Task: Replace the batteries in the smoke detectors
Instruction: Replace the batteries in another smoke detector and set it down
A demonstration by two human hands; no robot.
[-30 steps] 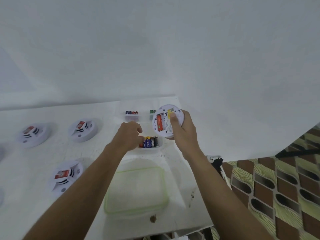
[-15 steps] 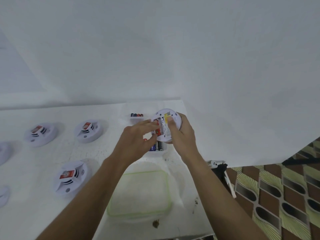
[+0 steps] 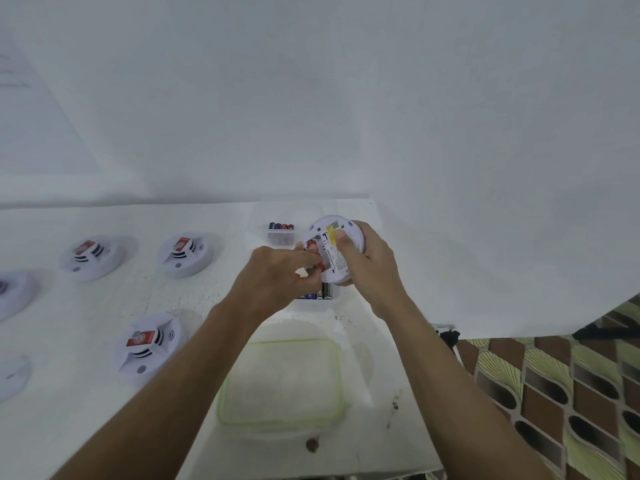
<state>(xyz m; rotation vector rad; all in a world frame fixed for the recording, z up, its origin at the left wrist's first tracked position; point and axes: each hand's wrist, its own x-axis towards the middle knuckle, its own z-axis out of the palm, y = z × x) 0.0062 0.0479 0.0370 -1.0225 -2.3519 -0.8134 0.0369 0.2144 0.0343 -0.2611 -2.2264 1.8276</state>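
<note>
Nearest, a green-rimmed lid lies on the white table. Left of the lid sits a tagged detector, its red tag unreadable. Just beyond the lid is a clear tray of batteries, their print too blurred to read. Above that tray, the right hand grips the held detector back-up, thumb on its yellow code sticker, whose text is illegible. The left hand pinches a red battery at its open compartment. Farther beyond the lid is a second tray, and far left are two more detectors. One unit looks mid-swap; the rest seemingly wait.

detectors L, tub centre, table bare behind
</note>
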